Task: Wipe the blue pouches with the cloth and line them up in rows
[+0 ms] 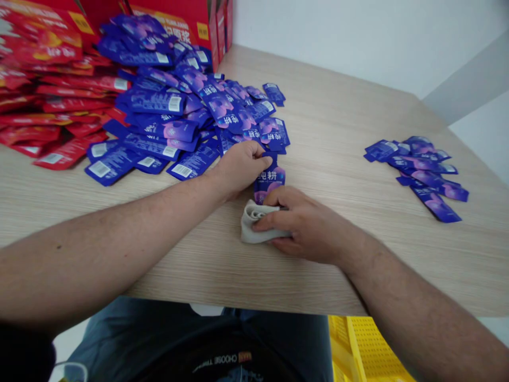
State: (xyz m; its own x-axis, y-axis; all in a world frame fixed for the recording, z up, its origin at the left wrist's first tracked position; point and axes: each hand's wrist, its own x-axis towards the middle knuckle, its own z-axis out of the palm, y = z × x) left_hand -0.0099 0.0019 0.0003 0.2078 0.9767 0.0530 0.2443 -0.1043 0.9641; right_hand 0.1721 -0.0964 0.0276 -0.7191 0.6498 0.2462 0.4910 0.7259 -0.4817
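A purple-blue printed sachet (271, 175) lies at the table's middle, pinched at its top end by my left hand (244, 167), thumb and fingers closed. My right hand (304, 225) grips a folded whitish cloth (258, 233) against the sachet's lower end; whether the cloth presses on it I cannot tell. Just beyond my left hand spreads a big heap of similar purple-blue sachets (170, 103). A smaller group of the same sachets (427, 167) lies on the right side of the table.
Red sachets (63, 95) are heaped at the far left. Red printed cartons (194, 21) stand behind the heaps, near a white wall (338, 37). The wood-grain table (191, 265) ends in front of my lap. A yellow plastic crate (371, 347) sits below its edge, to the right.
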